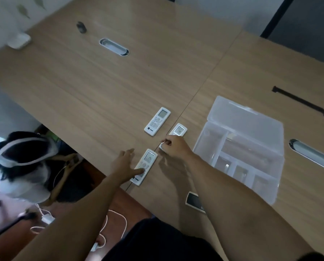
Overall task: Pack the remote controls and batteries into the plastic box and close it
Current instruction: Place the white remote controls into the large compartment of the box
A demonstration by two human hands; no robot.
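Three white remote controls lie on the wooden table. The far remote [157,121] lies untouched. My right hand [174,146] is closed around the lower end of the middle remote [179,129]. My left hand [125,162] lies flat, fingers spread, with its thumb on the buttons of the near remote [145,166]. The clear plastic box [238,159] stands open to the right, its lid [251,119] folded back and its divided compartments showing. No batteries can be made out.
A dark phone-like slab [193,201] lies by my right forearm. Two oval cable ports [113,46] [311,154] and a black strip [302,101] mark the table. A person with a white headset [23,149] sits at the left below the table edge.
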